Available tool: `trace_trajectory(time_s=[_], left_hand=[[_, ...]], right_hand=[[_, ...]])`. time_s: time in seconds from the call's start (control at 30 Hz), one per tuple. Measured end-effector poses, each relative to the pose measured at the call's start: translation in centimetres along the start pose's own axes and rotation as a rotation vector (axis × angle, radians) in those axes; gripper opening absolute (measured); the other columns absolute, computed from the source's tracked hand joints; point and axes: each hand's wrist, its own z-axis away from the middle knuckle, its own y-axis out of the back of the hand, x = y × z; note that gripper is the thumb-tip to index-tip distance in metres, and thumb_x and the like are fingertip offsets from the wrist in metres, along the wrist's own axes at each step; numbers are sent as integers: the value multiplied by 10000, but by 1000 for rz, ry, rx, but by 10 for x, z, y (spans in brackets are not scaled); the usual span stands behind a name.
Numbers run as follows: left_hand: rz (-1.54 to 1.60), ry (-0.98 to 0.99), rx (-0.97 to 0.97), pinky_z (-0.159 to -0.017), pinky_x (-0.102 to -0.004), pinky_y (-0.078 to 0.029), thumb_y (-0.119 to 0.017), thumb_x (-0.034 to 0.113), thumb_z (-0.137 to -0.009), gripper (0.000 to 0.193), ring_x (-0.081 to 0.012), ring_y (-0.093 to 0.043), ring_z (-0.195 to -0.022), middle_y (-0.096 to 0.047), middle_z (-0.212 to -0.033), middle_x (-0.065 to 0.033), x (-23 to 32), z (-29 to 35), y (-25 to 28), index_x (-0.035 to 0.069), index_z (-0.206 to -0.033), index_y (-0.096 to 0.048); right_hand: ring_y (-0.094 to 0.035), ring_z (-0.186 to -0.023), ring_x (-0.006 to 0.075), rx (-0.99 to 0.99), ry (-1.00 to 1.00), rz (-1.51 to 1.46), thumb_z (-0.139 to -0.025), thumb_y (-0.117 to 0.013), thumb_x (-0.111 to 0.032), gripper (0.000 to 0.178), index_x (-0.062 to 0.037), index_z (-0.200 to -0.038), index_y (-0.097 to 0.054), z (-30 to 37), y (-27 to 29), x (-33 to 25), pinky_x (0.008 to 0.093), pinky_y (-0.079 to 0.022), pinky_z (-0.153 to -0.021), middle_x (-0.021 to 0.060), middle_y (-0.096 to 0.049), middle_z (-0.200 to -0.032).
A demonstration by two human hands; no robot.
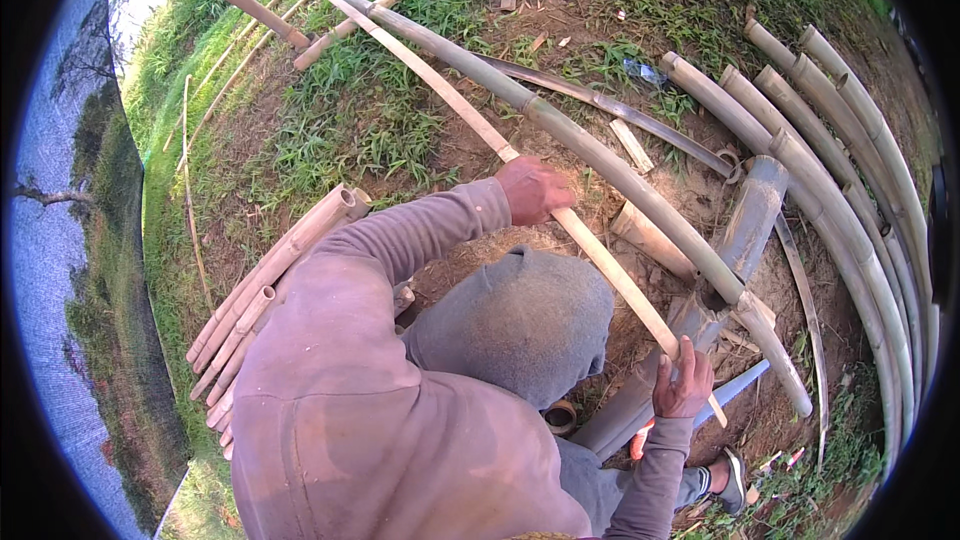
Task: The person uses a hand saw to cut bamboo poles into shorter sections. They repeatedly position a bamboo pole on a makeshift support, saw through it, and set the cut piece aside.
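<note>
A long pale split-bamboo strip runs slantwise from the far left to the near right in front of me. My left hand is closed over its middle. Nearer its lower end, my right hand grips it with the thumb and fingers. Beyond the strip a round bamboo pole lies almost parallel, its near part resting at a notched thick grey bamboo piece. Just past my right hand shows a saw blade; its orange handle lies partly hidden by my right forearm.
Several long bamboo poles curve along the right side. Shorter cut bamboo lengths are bundled at my left. A dark split bamboo piece and an offcut lie beyond the strip. A dark net sheet hangs at far left.
</note>
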Motion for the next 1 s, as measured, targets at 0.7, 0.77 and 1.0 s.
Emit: trace_trajectory(time_s=[0.7,0.77,1.0], left_hand=[[-37,-44,243,-694,-376,-488,-703,234,-844,66,-204,-674,-751,-605,-780,8,44,-79,-15,205,-850,-644],[-33,-46,243,-692,-376,-486,-715,241,-838,80,-203,-673,-748,-603,-781,8,44,-79,-13,204,-851,-646],[-41,-57,226,-682,-375,-485,-716,233,-841,73,-204,-674,-751,-603,-786,6,52,-80,-13,203,-867,-655]], right_hand=[[-632,-939,365,74,71,36,-893,-769,-175,468,-36,-1334,-698,-28,55,78,483,-500,-870,154,-652,-1044],[-631,-944,366,77,70,30,-900,-767,-183,460,-36,-1331,-700,-30,56,77,480,-499,-872,155,-654,-1051],[-629,-951,370,89,68,56,-938,-753,-241,460,-50,-1353,-690,-20,58,83,478,-495,-876,152,-662,-1072]])
